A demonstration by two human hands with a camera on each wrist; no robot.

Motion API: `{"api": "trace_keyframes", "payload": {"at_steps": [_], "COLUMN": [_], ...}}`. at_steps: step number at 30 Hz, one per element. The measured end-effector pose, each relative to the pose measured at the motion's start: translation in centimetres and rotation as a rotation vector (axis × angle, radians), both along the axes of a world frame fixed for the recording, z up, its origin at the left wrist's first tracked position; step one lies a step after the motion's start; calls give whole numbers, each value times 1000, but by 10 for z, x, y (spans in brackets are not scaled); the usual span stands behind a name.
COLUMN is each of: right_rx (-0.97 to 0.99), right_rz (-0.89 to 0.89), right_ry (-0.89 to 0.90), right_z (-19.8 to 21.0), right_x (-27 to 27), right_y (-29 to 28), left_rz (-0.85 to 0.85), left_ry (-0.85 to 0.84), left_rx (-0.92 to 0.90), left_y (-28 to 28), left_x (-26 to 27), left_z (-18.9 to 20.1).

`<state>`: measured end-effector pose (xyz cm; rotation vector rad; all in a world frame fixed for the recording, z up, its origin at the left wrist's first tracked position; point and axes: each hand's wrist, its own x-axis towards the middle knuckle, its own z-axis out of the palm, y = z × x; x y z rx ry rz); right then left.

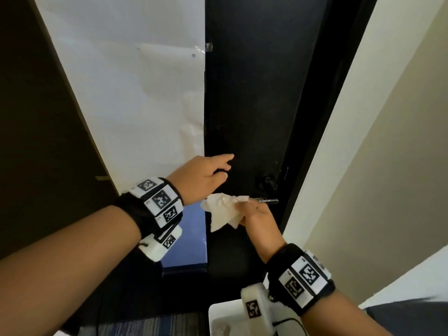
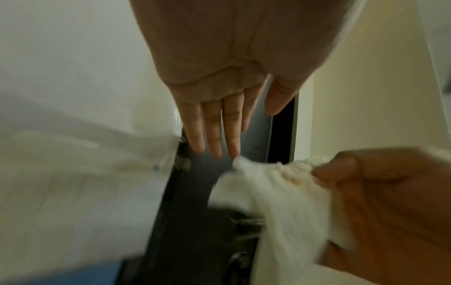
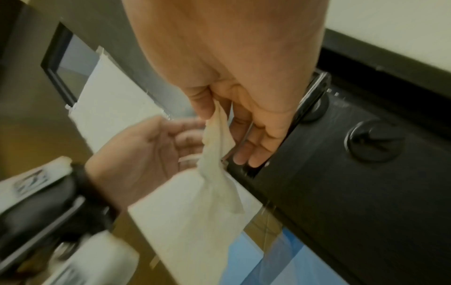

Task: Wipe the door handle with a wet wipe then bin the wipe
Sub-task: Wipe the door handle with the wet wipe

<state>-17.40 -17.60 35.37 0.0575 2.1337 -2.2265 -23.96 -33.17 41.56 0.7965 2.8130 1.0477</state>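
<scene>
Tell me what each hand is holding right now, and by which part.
The right hand pinches the wet wipe by a bunched upper edge at the door handle; the rest hangs loose. The left hand holds nothing.

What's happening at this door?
A person is cleaning the door handle. Their right hand grips a white wipe held against the handle's free end, with part of the wipe hanging loose below. Their left hand is open, fingers straight, reaching toward the dark door just above. The wipe is not yet binned.
</scene>
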Motion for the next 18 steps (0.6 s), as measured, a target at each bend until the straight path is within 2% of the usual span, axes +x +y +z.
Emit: {"api": "trace_keyframes", "payload": {"at_steps": [2,6,9,13,18], "right_rx": [-37,-70,-63,-19,51], "right_rz": [-29,-127,-117,-111,-228], "right_ry": [-5,-94,-34,59,126], "right_z": [4,12,16,19,17], "right_x": [1,-11,-11,-8,-14], "right_y": [17,39,47,54,55], "left_rz": [42,69,78,129,239], "left_ry": [-126,-264,-347,-293,-233], "left_rx": [110,235,354,429,488], "left_y": [-3,4,15,25,26], "left_x": [8,21,28,31,30], "left_z": [-7,-19,-21,-15,-12]}}
